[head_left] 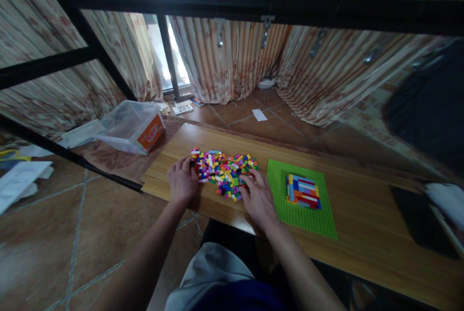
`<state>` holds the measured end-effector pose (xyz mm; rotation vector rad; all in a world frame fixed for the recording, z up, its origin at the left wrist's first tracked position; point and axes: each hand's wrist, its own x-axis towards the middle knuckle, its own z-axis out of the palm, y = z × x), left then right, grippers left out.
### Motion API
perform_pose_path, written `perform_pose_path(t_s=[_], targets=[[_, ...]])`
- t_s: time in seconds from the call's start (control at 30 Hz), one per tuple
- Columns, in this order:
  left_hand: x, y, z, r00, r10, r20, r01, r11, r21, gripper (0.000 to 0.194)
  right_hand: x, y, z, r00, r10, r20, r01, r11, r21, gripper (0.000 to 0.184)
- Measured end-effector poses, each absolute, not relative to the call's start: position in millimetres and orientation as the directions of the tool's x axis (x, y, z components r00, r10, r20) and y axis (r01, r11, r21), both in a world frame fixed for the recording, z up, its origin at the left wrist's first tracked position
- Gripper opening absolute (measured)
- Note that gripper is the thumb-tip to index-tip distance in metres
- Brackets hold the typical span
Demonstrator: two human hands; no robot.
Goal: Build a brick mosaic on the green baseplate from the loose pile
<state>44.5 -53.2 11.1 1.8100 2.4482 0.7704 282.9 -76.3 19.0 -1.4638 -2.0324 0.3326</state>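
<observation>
A heap of small coloured bricks (223,168) lies on the wooden table (362,209). My left hand (182,180) rests at the heap's left edge, fingers curled down onto the table beside the bricks. My right hand (258,197) lies at the heap's right front edge, fingers stretched flat into the bricks. To the right lies a green baseplate (308,221) with a block of stacked coloured bricks (303,191) built on it. Whether either hand holds a brick is hidden.
A clear plastic box with an orange label (132,127) lies on the tiled floor to the left. A black metal frame (253,7) crosses overhead. Papers lie on the floor near the curtains. A dark flat object (420,221) sits on the table's right end.
</observation>
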Motion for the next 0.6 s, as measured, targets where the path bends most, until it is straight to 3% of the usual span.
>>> perform_pose_path(t_s=[0.23, 0.6], targets=[[45, -53, 9, -0.341, 0.899, 0.276, 0.896, 0.222, 0.384, 0.039, 277, -68, 15, -0.269, 0.915, 0.300, 0.811, 0.383, -0.442, 0.025], [42, -53, 3, -0.325, 0.896, 0.303, 0.903, 0.199, 0.381, 0.040, 312, -75, 14, -0.120, 0.937, 0.327, 0.866, 0.260, -0.427, 0.025]])
